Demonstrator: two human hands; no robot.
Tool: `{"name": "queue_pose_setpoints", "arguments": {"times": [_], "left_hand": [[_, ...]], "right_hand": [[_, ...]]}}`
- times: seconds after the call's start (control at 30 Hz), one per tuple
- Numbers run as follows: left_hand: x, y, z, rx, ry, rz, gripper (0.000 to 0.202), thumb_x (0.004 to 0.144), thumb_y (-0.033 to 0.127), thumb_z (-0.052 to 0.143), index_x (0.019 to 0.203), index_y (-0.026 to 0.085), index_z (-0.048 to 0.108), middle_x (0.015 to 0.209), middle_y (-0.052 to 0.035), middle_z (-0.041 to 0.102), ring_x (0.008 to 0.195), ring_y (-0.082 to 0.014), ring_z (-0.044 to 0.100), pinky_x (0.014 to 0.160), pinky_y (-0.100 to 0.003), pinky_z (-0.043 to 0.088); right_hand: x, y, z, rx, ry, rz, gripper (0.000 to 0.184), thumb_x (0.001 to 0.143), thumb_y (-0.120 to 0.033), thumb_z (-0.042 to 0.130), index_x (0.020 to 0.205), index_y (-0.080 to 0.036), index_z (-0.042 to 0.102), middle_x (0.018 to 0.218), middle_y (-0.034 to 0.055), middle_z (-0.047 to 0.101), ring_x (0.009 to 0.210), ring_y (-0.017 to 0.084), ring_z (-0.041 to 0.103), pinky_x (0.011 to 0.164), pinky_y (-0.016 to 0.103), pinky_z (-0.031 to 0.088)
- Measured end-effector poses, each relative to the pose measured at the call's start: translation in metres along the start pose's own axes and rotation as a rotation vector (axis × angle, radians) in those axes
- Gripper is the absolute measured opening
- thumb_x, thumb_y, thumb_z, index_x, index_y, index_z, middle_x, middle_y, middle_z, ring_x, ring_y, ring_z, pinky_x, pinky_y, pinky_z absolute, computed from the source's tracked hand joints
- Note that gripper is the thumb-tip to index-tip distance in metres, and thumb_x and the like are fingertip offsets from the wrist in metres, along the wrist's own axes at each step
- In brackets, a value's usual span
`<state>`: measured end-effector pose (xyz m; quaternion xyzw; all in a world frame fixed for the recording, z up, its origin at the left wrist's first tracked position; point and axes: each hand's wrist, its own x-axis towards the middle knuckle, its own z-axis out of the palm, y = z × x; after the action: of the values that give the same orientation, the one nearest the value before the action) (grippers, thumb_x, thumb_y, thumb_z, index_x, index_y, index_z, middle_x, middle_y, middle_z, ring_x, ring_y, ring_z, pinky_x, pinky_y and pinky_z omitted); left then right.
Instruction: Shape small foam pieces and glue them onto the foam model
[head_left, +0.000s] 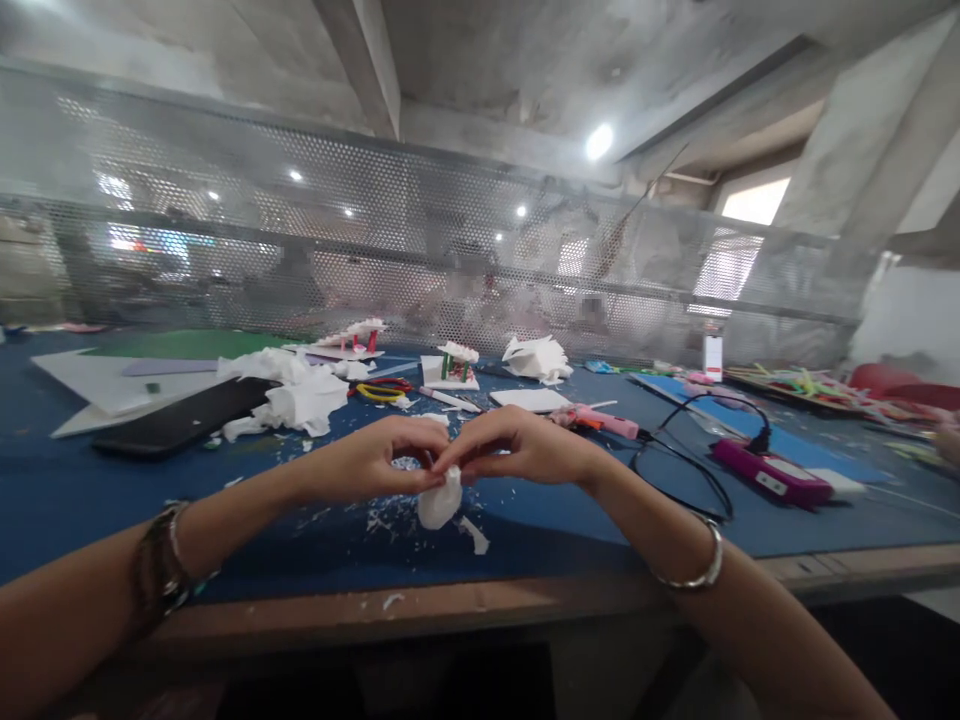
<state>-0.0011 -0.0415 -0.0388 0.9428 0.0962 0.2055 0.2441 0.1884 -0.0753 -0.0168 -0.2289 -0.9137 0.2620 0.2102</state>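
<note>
Between my two hands, just above the blue tabletop near its front edge, hangs a small crumpled piece of white tissue paper (439, 503). My left hand (382, 455) pinches it from the left with thumb and fingers together. From the right, my right hand (519, 445) grips the same piece, its fingertips meeting those of the left. The fingers cover the top of the paper. Below lie a torn white scrap (474, 535) and many tiny white crumbs.
A black phone (184, 418) and a white tissue heap (304, 395) lie left. Small models on white bases (450, 372) stand behind my hands. To the right are a pink glue gun (609, 421), a black cable and a purple power strip (772, 474). A perforated metal screen (420, 230) rises behind.
</note>
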Motion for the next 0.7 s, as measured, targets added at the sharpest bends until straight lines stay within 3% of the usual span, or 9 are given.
{"name": "queue_pose_setpoints", "arguments": {"times": [0.3,0.47,0.63,0.7], "left_hand": [[0.001,-0.003,0.001,0.015,-0.017,-0.025,0.018,0.076,0.025,0.044,0.080,0.013,0.057,0.079,-0.0047,0.056,0.072,-0.0130,0.050,0.066,-0.022,0.038],[0.001,-0.006,0.003,-0.047,0.024,-0.051,0.018,0.074,0.027,0.044,0.081,0.014,0.053,0.083,-0.0052,0.055,0.076,-0.0146,0.049,0.068,-0.025,0.038],[0.006,-0.007,0.012,-0.370,0.080,-0.060,0.016,0.075,0.028,0.042,0.085,0.015,0.044,0.080,-0.0040,0.052,0.071,-0.0119,0.048,0.063,-0.023,0.038],[0.008,-0.006,0.014,-0.406,0.100,-0.074,0.017,0.076,0.028,0.043,0.087,0.015,0.042,0.078,-0.0038,0.053,0.067,-0.0103,0.046,0.059,-0.021,0.036]], "right_hand": [[-0.002,0.001,0.000,-0.004,-0.079,0.042,0.032,0.069,-0.022,0.059,0.100,-0.014,0.057,0.083,0.0028,0.059,0.070,0.007,0.055,0.066,0.019,0.045],[0.000,0.003,0.004,-0.076,0.067,0.054,0.022,0.071,-0.027,0.057,0.088,-0.014,0.061,0.073,0.0017,0.061,0.064,0.006,0.053,0.061,0.019,0.043],[0.000,0.006,0.003,-0.151,0.239,0.074,0.016,0.070,-0.027,0.057,0.081,-0.016,0.060,0.063,-0.0013,0.059,0.057,0.006,0.051,0.055,0.020,0.041],[0.000,0.008,0.004,-0.175,0.330,0.077,0.016,0.070,-0.029,0.057,0.079,-0.016,0.059,0.063,-0.0011,0.059,0.057,0.006,0.051,0.056,0.021,0.041]]}}
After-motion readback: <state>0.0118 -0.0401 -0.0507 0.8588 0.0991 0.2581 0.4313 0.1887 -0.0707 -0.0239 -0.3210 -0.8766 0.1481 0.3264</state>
